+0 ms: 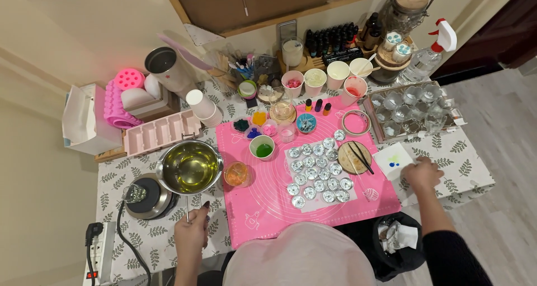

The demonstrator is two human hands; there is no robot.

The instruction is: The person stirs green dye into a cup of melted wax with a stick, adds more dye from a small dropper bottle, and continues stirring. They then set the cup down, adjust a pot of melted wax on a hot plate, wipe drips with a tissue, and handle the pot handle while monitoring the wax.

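My left hand (192,233) is closed around the thin handle of a steel pot (190,167) of yellow-green liquid, which sits beside a small electric hotplate (146,199). My right hand (422,174) rests fingers-down on a white paper towel (393,160) stained blue and green, at the right of a pink silicone mat (263,205). On the mat lie several small round tins (319,174) in rows, a cup of green liquid (262,148) and a glass of orange liquid (236,174).
A round wooden coaster with black tweezers (354,158) lies by the tins. A tray of glass jars (411,108), cups, dropper bottles and a spray bottle (430,54) stand at the back. Pink moulds (159,132) sit left. A black bin (397,244) is below the table edge.
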